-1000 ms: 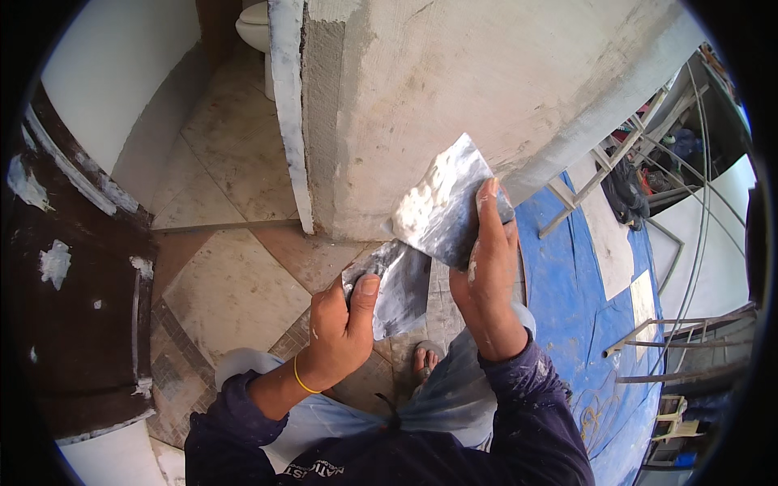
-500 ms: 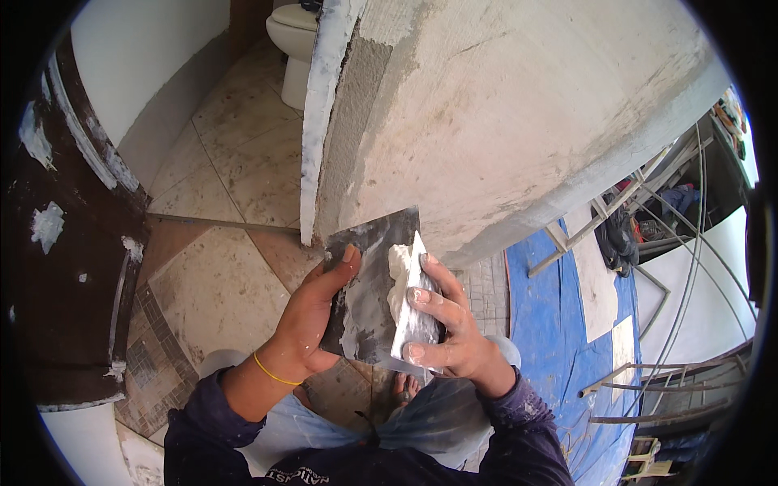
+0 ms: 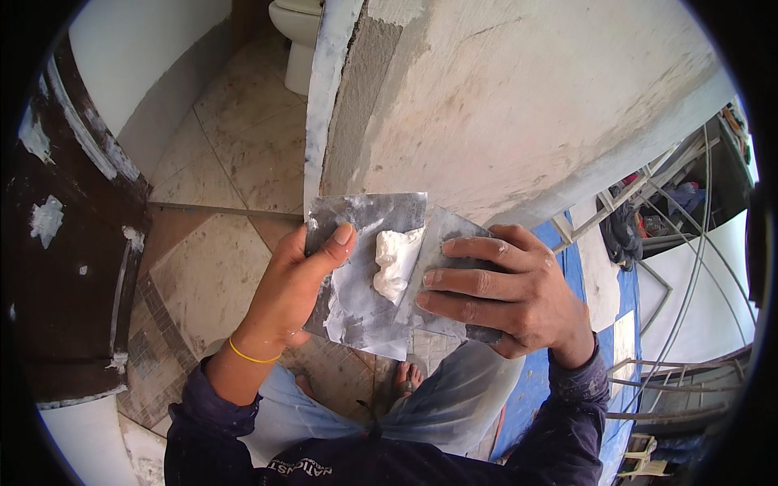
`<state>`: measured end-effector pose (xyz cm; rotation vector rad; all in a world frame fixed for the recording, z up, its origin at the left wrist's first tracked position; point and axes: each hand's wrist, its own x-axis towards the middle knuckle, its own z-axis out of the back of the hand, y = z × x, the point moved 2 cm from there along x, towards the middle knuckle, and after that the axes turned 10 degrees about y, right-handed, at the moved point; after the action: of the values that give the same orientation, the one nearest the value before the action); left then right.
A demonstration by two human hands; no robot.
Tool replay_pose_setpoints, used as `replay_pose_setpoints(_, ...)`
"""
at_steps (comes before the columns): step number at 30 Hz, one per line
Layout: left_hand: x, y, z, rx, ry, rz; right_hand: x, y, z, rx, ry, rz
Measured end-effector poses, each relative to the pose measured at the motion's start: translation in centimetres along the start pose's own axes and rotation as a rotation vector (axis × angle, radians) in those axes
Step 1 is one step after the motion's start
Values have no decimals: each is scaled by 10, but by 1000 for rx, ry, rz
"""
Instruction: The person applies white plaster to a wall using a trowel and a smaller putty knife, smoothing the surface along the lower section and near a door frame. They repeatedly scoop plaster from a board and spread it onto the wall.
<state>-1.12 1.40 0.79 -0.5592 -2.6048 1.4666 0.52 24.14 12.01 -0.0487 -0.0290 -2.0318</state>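
Left hand [image 3: 304, 279], partly closed, grasping a grey metal plate [image 3: 350, 296] by its left side, thumb laid flat on the upper face, other fingers mostly hidden beneath; yellow band [image 3: 254, 351] around that wrist; right hand [image 3: 523, 287], half curled, grasping a second metal plate [image 3: 452, 226], several fingers spread across its face, thumb hard to make out; lump of white paste [image 3: 395, 263], thick and uneven, on the right part of the first plate, just beside the second plate's edge; both plates in front of the body, above the knees, smeared with grey and white; second plate tilted, its long left edge overlapping the right side of the first, exact contact along that edge unclear; tiled floor [image 3: 207, 279] spreading out between left forearm and door; rough plastered wall [image 3: 519, 105] beyond the plates, its pale upright edging [image 3: 324, 105] ending close past the first plate's upper left corner; dark brown door [image 3: 77, 283], patched white, along the left side, well apart from the hands; white toilet [image 3: 300, 50], partly visible through the doorway; blue sheet [image 3: 570, 271] on the floor to the right, past the right hand; farther right, pale metal framework [image 3: 604, 212], black bag [image 3: 622, 236] and thin cables [image 3: 703, 202].
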Motion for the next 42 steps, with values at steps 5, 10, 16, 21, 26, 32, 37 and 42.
replay_pose_setpoints(5, -3, -6, -2, -2, 65, -12, 22, 6, 16, -83, -12, 118)
replay_pose_setpoints(10, -7, -12, 16, 60, -2, -24, 35, 8, 19, -194, 283, -2)
replay_pose_setpoints(16, 5, -2, 35, -9, -75, 31, 57, -13, 41, -631, 130, -97)
replay_pose_setpoints(21, 7, 5, 41, 83, -38, 49, 97, -54, 38, -950, -27, -178)
replay_pose_setpoints(26, 6, 6, 44, 121, -44, 79, 124, -76, 32, -1039, -90, -94)
replay_pose_setpoints(32, 1, -1, 40, 160, -26, 21, 137, -85, 33, -1058, -88, 1)
replay_pose_setpoints(37, -3, -4, 39, 148, -1, 111, 139, -91, 30, -1086, -77, -9)
replay_pose_setpoints(42, 0, 1, 38, 123, 8, 71, 140, -93, 28, -1103, -77, -16)
